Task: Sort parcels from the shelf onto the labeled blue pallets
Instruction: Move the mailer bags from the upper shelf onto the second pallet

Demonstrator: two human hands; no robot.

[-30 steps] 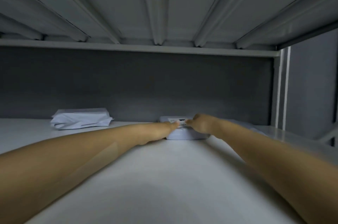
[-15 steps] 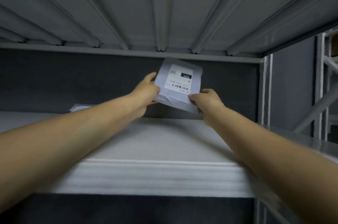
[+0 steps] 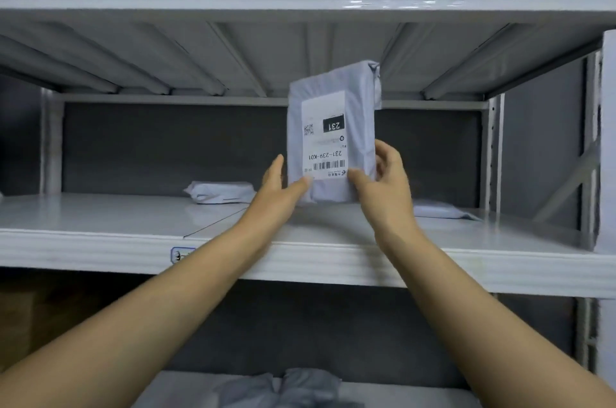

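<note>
A pale grey parcel bag (image 3: 333, 100) stands upright in the air in front of the middle shelf (image 3: 100, 241). Its white label faces me upside down and reads 231 and 231-239-K01. My left hand (image 3: 280, 187) pinches its lower left corner, thumb on the front. My right hand (image 3: 383, 180) grips its lower right edge, thumb on the label and fingers behind. No blue pallet is in view.
Two more grey parcels lie at the back of the same shelf, one on the left (image 3: 220, 192) and one on the right (image 3: 443, 211). A crumpled grey bag (image 3: 283, 387) lies on the shelf below. A white upright post (image 3: 605, 140) closes the right side.
Both hands lifted the parcel off the back of the shelf and drew it out towards me, turning it upright with the label facing me. My view pulled back out of the shelf bay.
</note>
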